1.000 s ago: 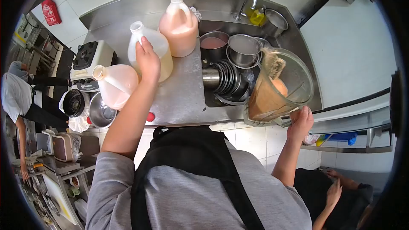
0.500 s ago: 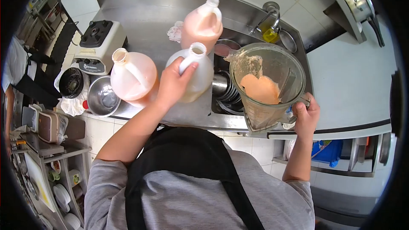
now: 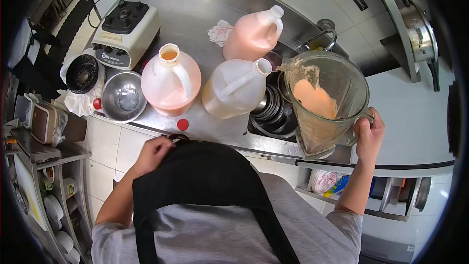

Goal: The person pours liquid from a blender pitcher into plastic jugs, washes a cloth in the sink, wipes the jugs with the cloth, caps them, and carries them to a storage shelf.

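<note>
Above the front corner of the sink (image 3: 272,142), we see the blender pitcher (image 3: 320,129), its walls hiding much of what lies behind, so the stacked pans (image 3: 267,110) show only in part. The right hand (image 3: 370,134) is wrapped round the pitcher's handle, covering most of it; we cannot tell whether the base rests on the rim. The left hand (image 3: 154,155) is loosely curled beside the black apron (image 3: 195,176), and we cannot tell whether its fingers pinch anything. At the left margin, a person's dark clothing (image 3: 29,68) is cut off.

The pitcher nearly meets the white surface (image 3: 415,132) on its right. A red cap (image 3: 182,125) lies near the counter's front edge. We see 3 jugs: a pink-filled jug (image 3: 170,80) near the steel bowl (image 3: 115,102), a yellowish jug (image 3: 233,93) just right of it, and a rear pink jug (image 3: 251,34). Bare counter (image 3: 171,0) runs behind them toward the wall.

Compared with 0.5 s ago, the left hand has let go of the yellowish jug's handle and drawn back to the apron; the right hand keeps its grasp.
</note>
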Available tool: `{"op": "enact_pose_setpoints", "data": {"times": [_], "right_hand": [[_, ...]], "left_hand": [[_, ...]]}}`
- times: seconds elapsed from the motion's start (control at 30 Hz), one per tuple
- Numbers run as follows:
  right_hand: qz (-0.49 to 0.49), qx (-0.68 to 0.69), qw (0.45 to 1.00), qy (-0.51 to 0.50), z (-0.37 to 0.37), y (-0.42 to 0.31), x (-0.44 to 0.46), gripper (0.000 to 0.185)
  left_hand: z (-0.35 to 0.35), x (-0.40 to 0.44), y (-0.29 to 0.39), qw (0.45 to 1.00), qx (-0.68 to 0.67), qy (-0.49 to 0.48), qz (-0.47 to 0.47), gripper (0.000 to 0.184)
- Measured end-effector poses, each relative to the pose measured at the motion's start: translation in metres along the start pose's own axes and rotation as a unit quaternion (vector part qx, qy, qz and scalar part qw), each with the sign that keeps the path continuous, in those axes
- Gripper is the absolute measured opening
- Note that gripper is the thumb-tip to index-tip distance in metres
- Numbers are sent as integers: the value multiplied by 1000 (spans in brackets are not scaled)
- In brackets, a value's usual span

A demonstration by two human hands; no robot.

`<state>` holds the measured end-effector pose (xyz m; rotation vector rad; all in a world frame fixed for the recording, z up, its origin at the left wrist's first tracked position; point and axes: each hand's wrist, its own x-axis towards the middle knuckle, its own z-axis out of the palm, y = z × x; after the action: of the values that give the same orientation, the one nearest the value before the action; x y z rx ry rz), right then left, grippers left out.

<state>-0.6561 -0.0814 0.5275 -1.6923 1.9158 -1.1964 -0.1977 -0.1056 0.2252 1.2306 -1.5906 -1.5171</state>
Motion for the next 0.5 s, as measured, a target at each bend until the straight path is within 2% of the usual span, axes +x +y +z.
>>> {"op": "enact_pose_setpoints", "data": {"times": [0.03,0.1,0.17,0.23,0.3,0.37,0.4,0.43,0.5], "right_hand": [[1,-3,1000,-2,-1,-1,2,47],[-73,-73,995,-4,0,-2,7,48],[-70,-77,995,-8,1,-6,9,49],[-69,-80,994,-11,1,-10,10,49],[-66,-93,993,-25,0,-12,12,49],[-64,-97,993,-33,0,-14,13,49],[-61,-99,992,-40,0,-15,14,49],[-62,-101,992,-41,1,-17,15,49],[-52,-104,993,-36,5,-21,14,50]], "left_hand": [[-9,-12,-19,997,-32,26,-60,15],[-25,-34,-56,986,4,76,-151,19],[-38,-60,-123,982,41,120,-139,21],[-57,-89,-165,964,100,101,-226,27],[-89,-144,-237,908,311,51,-277,39],[-103,-188,-288,839,426,36,-337,49],[-120,-211,-348,880,287,60,-375,50],[-131,-224,-383,895,147,94,-411,51],[-134,-221,-366,888,184,62,-418,47]]}}
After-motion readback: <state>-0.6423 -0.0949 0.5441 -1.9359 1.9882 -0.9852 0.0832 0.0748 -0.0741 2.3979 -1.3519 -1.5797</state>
